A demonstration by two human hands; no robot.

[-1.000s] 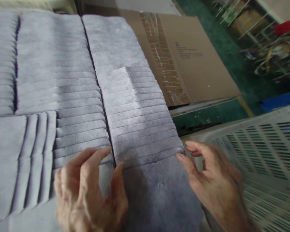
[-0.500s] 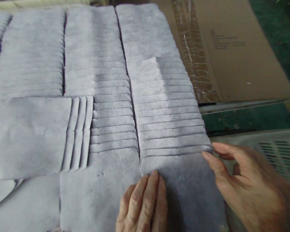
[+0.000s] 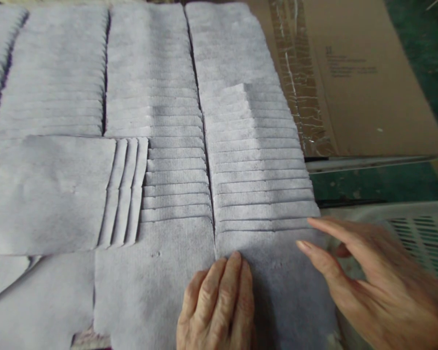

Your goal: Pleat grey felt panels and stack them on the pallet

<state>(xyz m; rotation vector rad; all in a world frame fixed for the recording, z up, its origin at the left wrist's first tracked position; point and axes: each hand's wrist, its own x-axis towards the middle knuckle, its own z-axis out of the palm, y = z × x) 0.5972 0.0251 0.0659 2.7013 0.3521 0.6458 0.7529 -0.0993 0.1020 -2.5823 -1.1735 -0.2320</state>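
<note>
Grey felt-like fabric sheets [image 3: 288, 287] lie overlapped like shingles in long columns, their edges forming steps. My left hand [image 3: 219, 304] rests flat on the nearest sheets, fingers side by side, across the seam between the two right-hand columns. Over the right edge of the rightmost column, my right hand [image 3: 368, 272] has thumb and forefinger spread apart with nothing between them. Its fingertips are at the lowest stepped edges; whether they touch the fabric I cannot tell. A small fanned stack of the same sheets [image 3: 58, 194] lies crosswise over the columns at left.
A brown taped cardboard box [image 3: 365, 107] with small print stands behind on the right. Below it, a pale slotted plastic crate [image 3: 419, 238] sits beside the sheets. Green floor [image 3: 365, 181] shows between them. One loose sheet [image 3: 5, 277] has a folded corner at lower left.
My right thumb and forefinger have parted, letting go of the sheet edge they were at. My left hand stays flat in about the same place. The view has shifted slightly.
</note>
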